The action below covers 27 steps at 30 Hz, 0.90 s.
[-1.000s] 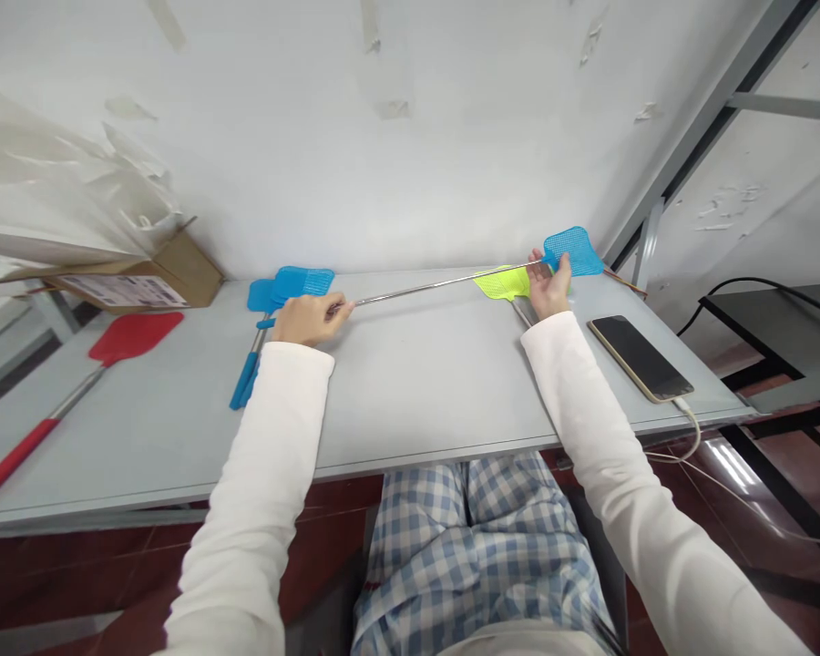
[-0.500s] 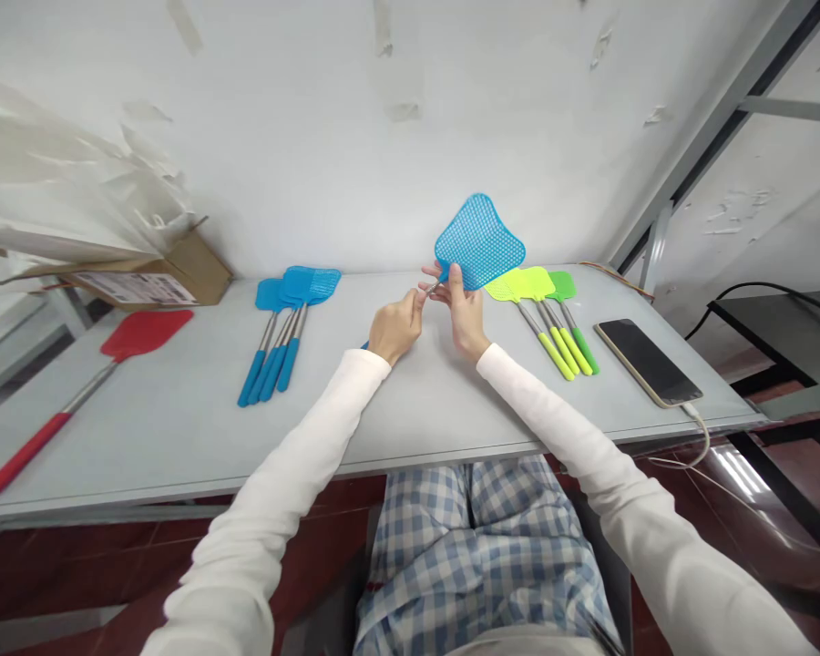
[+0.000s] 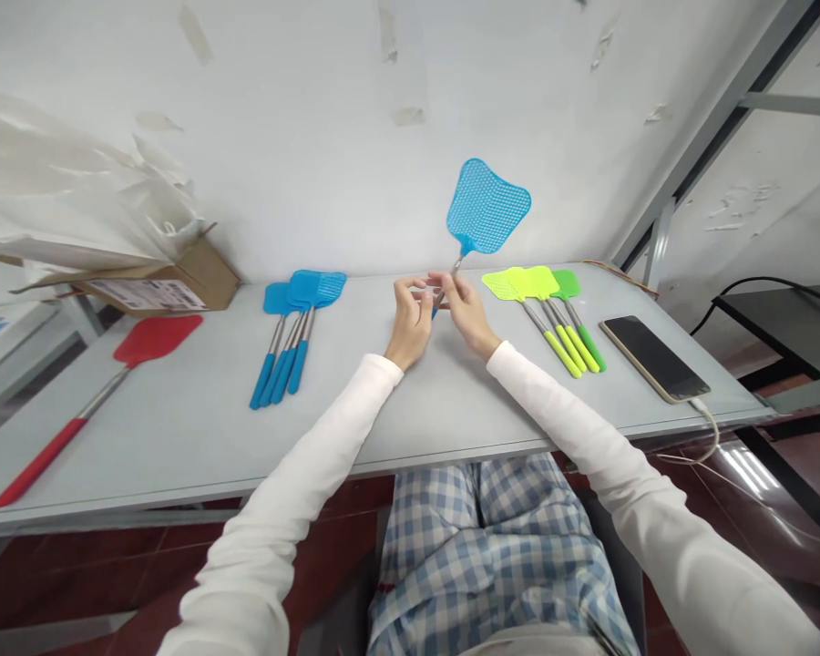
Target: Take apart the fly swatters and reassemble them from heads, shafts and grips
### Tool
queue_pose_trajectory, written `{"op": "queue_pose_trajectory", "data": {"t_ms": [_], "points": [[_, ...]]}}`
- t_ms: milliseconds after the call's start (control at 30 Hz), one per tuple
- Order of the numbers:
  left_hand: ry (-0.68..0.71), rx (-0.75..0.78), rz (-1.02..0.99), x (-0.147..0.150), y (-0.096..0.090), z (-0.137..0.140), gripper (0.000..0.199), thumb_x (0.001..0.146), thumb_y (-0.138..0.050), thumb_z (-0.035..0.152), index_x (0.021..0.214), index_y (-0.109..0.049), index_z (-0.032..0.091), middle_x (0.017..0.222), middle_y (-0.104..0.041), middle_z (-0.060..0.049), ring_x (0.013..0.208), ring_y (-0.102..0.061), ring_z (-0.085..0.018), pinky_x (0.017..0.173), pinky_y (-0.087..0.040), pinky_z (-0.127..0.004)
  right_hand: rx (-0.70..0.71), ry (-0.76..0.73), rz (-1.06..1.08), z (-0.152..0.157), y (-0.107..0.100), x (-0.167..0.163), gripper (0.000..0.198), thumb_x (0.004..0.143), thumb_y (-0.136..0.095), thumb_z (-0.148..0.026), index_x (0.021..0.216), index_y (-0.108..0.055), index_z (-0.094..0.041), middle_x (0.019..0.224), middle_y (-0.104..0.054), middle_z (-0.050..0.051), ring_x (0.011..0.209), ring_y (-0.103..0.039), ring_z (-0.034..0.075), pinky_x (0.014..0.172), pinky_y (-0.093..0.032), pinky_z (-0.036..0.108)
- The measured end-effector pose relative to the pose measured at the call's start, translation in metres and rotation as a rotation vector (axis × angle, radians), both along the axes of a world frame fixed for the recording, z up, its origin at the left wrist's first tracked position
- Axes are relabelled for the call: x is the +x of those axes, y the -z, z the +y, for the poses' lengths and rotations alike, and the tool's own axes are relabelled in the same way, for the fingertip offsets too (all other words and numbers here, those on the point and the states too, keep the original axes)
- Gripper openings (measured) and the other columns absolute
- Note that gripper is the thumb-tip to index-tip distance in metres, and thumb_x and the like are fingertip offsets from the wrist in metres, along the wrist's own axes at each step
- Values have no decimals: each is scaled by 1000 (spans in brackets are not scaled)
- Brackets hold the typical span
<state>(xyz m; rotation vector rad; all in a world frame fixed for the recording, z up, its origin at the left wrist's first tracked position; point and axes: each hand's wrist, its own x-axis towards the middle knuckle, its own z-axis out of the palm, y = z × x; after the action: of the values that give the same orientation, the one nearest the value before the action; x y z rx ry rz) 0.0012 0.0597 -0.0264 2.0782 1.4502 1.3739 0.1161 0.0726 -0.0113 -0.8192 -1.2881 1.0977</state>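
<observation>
A blue fly swatter (image 3: 486,208) is held up over the table, its mesh head tilted up in front of the wall. My right hand (image 3: 470,314) pinches its metal shaft below the head. Curled loosely around the lower end by the blue grip is my left hand (image 3: 412,321); the fingers partly hide that end. On the table to the left lie several blue fly swatters (image 3: 293,337) in an overlapping row. To the right are yellow fly swatters (image 3: 552,323) and a green fly swatter (image 3: 580,319), heads towards the wall.
A red fly swatter (image 3: 99,401) lies at the table's left end. Behind it stands an opened cardboard box (image 3: 205,278) with plastic wrapping. A smartphone (image 3: 656,358) with a white cable (image 3: 714,433) rests near the right end. The wall (image 3: 314,146) borders the grey table (image 3: 198,428).
The held swatter has risen, and its shaft now stands steeper with more of it showing below the head. My left hand has loosened its fist and moved slightly right.
</observation>
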Motion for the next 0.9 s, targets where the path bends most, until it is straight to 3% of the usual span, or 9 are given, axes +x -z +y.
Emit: {"op": "queue_pose_trajectory", "data": {"t_ms": [100, 167, 267, 367, 467, 567, 733, 900], "points": [[-112, -10, 161, -12, -2, 5, 29, 99, -24, 28, 120, -42, 17, 130, -48, -21, 114, -57, -22, 99, -46, -38, -41, 137, -103, 17, -1, 25, 47, 93, -45, -60, 113, -63, -21, 76, -63, 0, 73, -61, 14, 76, -53, 28], [-262, -68, 325, -28, -4, 9, 33, 94, -29, 21, 120, -47, 12, 131, -48, -24, 120, -53, -29, 103, -41, -45, -41, 232, -251, 24, 0, 44, 40, 95, -45, -52, 110, -63, -20, 70, -59, -1, 72, -60, 15, 80, -51, 30], [-570, -209, 444, -56, 0, 16, 45, 87, -31, 15, 128, -48, 5, 143, -39, -31, 131, -42, -41, 104, -34, -56, -29, 341, -590, 21, 5, 69, 33, 97, -44, -36, 119, -57, -15, 79, -65, 5, 83, -63, 22, 87, -48, 36], [-764, -340, 378, -80, 9, 22, 51, 86, -29, 14, 132, -47, 4, 146, -38, -33, 136, -36, -45, 101, -31, -64, -86, 295, -1065, 4, 11, 90, 39, 95, -41, -18, 132, -44, -6, 92, -69, 17, 89, -64, 28, 83, -47, 38], [-814, -379, 348, -93, 12, 24, 51, 86, -27, 15, 131, -49, 2, 143, -41, -36, 133, -39, -45, 97, -33, -65, -103, 254, -1465, -16, 16, 105, 43, 88, -34, -2, 129, -46, 0, 109, -64, 27, 95, -64, 31, 81, -46, 37], [-871, -383, 379, -99, 7, 24, 51, 86, -27, 14, 129, -49, -2, 144, -38, -40, 132, -41, -46, 93, -35, -67, -49, 317, -1656, -29, 16, 109, 48, 83, -29, 6, 126, -49, 0, 121, -56, 29, 97, -63, 29, 78, -45, 35], [-930, -452, 397, -109, -1, 24, 55, 88, -18, 8, 131, -49, -4, 145, -38, -39, 132, -41, -46, 93, -36, -67, -29, 426, -1749, -38, 8, 99, 42, 86, -29, 3, 121, -53, -1, 117, -58, 28, 105, -60, 33, 82, -46, 37], [-879, -463, 478, -114, -4, 23, 49, 88, -31, 11, 130, -47, -9, 139, -42, -41, 131, -42, -46, 95, -38, -61, -108, 499, -1731, -39, 2, 89, 37, 92, -30, -3, 115, -58, -3, 112, -62, 27, 108, -61, 34, 84, -46, 39]]}}
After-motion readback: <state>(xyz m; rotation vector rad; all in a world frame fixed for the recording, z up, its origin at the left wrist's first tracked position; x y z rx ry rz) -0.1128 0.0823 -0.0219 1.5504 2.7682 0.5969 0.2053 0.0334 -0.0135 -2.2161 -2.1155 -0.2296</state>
